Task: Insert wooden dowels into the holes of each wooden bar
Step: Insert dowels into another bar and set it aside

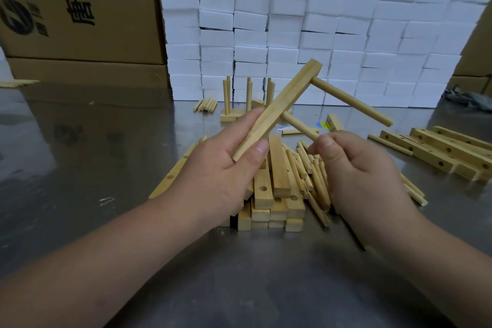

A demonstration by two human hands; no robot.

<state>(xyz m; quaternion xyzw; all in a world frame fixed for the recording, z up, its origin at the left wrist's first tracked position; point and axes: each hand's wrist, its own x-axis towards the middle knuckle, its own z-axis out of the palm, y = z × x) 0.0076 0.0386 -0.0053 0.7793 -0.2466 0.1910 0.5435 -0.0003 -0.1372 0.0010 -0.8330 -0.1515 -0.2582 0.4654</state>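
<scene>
Head view: you hold a wooden bar (277, 109) tilted at frame centre, two dowels seated in it.
Your left hand (221, 168) grips the bar's lower end, fingers curled round it. Your right hand (356, 170) pinches the free end of the lower dowel (300, 126); the upper dowel (351, 105) juts toward the right. Below lie stacked drilled bars (277, 194) and loose dowels (314, 168) on the steel table (80, 141). White blocks (319, 34) are stacked behind.

Head view, down over table (80, 128)
</scene>
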